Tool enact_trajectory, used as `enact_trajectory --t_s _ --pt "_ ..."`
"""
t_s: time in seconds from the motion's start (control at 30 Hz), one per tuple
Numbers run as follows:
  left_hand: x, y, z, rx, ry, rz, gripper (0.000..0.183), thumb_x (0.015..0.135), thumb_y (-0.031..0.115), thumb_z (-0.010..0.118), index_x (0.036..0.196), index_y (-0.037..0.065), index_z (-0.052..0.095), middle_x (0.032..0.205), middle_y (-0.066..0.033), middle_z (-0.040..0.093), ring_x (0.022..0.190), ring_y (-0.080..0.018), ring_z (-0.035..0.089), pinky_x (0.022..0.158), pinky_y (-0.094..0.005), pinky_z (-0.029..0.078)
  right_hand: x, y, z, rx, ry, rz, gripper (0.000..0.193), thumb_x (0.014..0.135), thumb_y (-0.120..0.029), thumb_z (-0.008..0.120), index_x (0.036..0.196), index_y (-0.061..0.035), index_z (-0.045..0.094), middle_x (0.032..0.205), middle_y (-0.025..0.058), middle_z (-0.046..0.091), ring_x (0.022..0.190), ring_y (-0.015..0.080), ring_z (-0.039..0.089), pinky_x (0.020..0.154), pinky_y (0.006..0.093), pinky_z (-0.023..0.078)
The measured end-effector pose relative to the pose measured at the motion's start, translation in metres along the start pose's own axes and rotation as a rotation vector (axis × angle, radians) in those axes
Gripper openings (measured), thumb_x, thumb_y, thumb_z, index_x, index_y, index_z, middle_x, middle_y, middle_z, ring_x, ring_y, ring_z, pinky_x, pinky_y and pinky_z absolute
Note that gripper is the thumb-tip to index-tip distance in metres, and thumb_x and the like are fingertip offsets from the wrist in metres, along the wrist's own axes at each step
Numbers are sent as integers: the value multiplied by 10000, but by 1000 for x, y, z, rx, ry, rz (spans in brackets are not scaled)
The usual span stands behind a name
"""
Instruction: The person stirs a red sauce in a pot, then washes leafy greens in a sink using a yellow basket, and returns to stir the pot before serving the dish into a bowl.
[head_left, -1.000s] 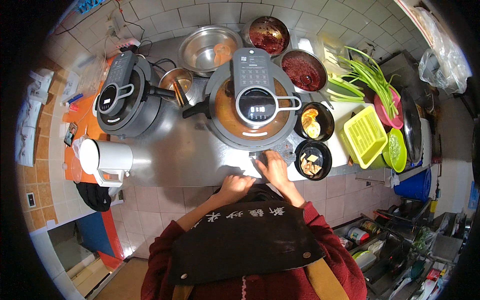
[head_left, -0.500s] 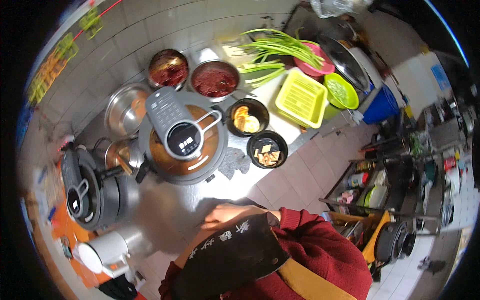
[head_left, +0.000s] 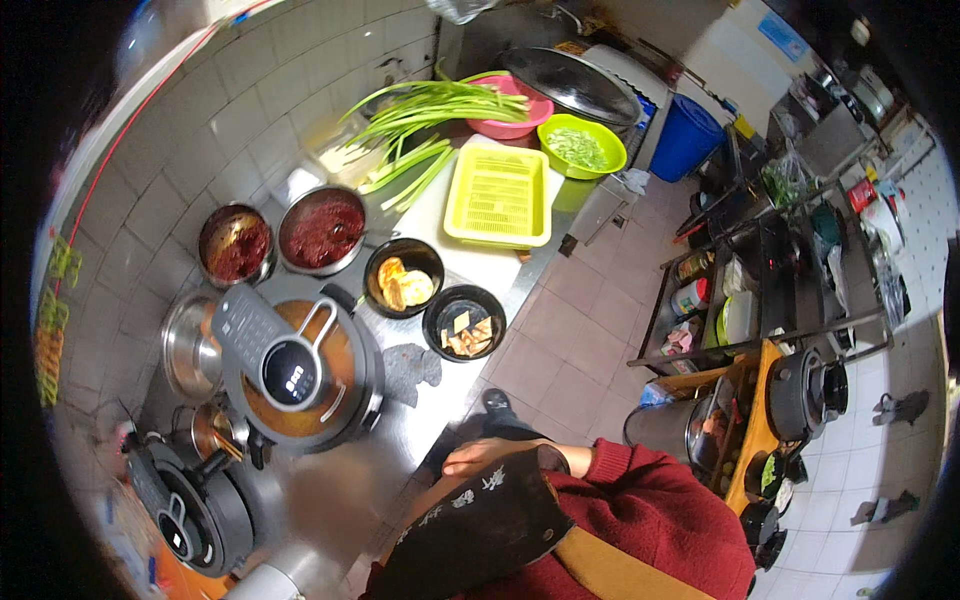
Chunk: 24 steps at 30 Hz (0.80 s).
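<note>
My right hand point(head_left: 480, 457) comes out of a dark red sleeve and lies in front of my body, at the upper edge of a dark apron point(head_left: 470, 510). Its fingers look bent and pressed together; what lies under them is hidden. A strip of bare skin beside the apron seems to be my left forearm; the left hand itself is hidden. Nearest is the steel counter point(head_left: 452, 388), with a black bowl of flat brown-edged pieces point(head_left: 470, 342) and a second black bowl of browned slices point(head_left: 405, 285). A round grey cooker point(head_left: 290, 372) with a lit panel stands left of them.
Two steel pots of dark red paste point(head_left: 322, 232) stand by the wall. Beyond are a yellow-green basket point(head_left: 498, 195), green stalks point(head_left: 440, 112), a pink basin point(head_left: 540, 108) and a large dark lid point(head_left: 575, 88). Another cooker point(head_left: 180, 535) stands lower left. A blue bucket point(head_left: 687, 140) and metal shelving point(head_left: 760, 343) lie right.
My view has turned, so the counter things appear further left and more of the right side shows. My right hand stays by the apron. The things on the counter keep their places.
</note>
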<state>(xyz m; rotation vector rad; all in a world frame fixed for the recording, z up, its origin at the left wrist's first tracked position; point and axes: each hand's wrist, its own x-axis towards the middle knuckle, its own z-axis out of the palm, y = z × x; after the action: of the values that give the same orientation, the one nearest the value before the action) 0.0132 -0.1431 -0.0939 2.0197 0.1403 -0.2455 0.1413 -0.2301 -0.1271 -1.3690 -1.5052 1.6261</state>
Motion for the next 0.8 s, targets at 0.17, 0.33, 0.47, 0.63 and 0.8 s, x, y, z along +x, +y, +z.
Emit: enact_trajectory --t_s 0.17,0.33,0.47,0.63,0.8 --pt "58 35 -3 -20 -57 33 281 979 233 523 1179 67 631 1131 -132 665 1032 -253 635 892 -405 499 -64 8 -32 -90 324 -114 386 1024 -327 397 1209 -27 554 1116 164 608 1085 306 577 926 382 444" --pt "187 51 -24 -779 143 -56 305 984 205 513 1160 -30 595 970 -143 695 841 -233 686 749 -314 553 -147 66 -93 429 891 10 427 1037 -380 379 1087 -19 602 950 94 669 918 183 628 838 322 482" --pt "323 36 -50 -1120 434 -249 543 958 397 565 1103 -126 545 959 -236 673 779 -214 688 655 -284 602 -241 118 -144 475 1150 -14 271 996 -185 456 982 30 620 906 78 667 847 136 626 809 288 499" --pt "423 -20 -76 -1364 400 -290 567 927 394 611 1306 3 450 1112 -173 624 885 -243 664 706 -285 593 -374 150 -180 361 1431 -19 256 981 -178 481 1003 24 636 890 81 681 836 147 643 800 290 509" --pt "430 -17 -87 -1108 719 -469 316 918 321 579 1075 47 583 846 -74 680 552 -151 615 396 -192 478 -453 187 -192 546 1690 174 266 990 -202 503 1022 26 638 892 78 684 844 143 645 792 281 508"
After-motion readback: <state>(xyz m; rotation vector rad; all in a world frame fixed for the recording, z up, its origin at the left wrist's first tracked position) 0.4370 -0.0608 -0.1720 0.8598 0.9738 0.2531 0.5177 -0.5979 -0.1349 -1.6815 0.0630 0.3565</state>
